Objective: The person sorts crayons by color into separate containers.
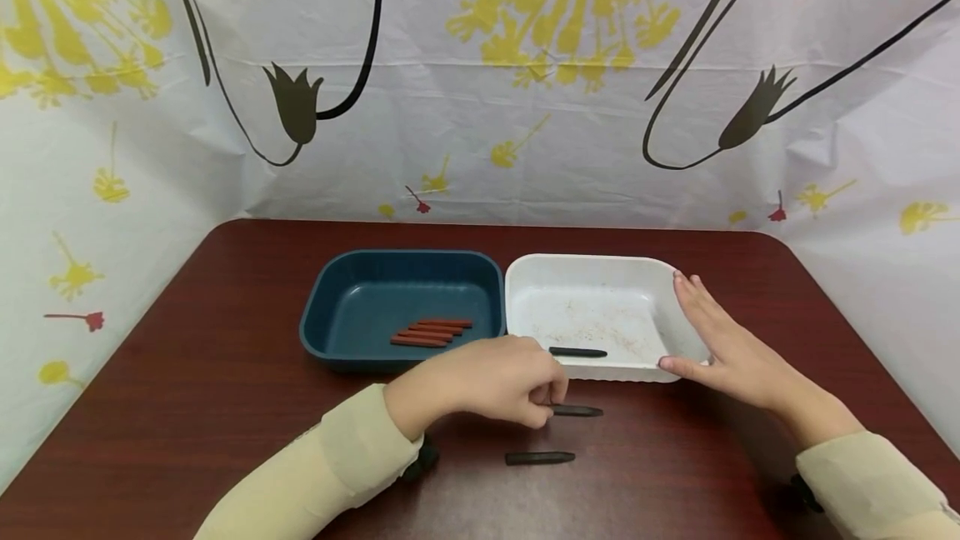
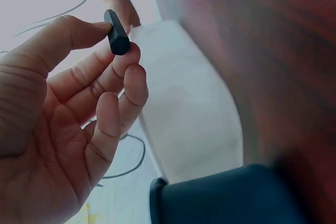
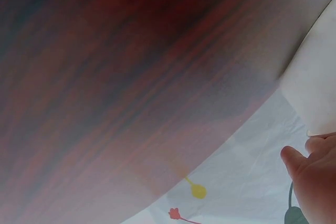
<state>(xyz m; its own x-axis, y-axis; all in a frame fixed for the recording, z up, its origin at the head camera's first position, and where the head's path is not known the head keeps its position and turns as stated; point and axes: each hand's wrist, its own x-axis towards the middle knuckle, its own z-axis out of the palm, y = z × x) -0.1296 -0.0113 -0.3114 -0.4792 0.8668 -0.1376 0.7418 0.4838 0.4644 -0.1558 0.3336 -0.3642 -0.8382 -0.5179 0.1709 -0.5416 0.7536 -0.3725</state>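
My left hand (image 1: pixel 510 379) pinches a black crayon (image 1: pixel 577 411) between thumb and fingertips, just in front of the white tray (image 1: pixel 592 373). In the left wrist view the same crayon (image 2: pixel 118 34) shows its angular sides and flat end. Another black crayon (image 1: pixel 540 458) lies on the table closer to me, and one more black crayon (image 1: pixel 577 352) is inside the white tray near its front wall. My right hand (image 1: pixel 738 357) rests on the tray's right end, fingers straight and thumb spread at the front corner.
A dark blue tray (image 1: pixel 405 253) stands against the white tray's left side, with several red-brown crayons (image 1: pixel 431 332) side by side in it. Both trays are on a dark red wooden table (image 1: pixel 225 340). A patterned white sheet (image 1: pixel 450 107) hangs behind and at the sides.
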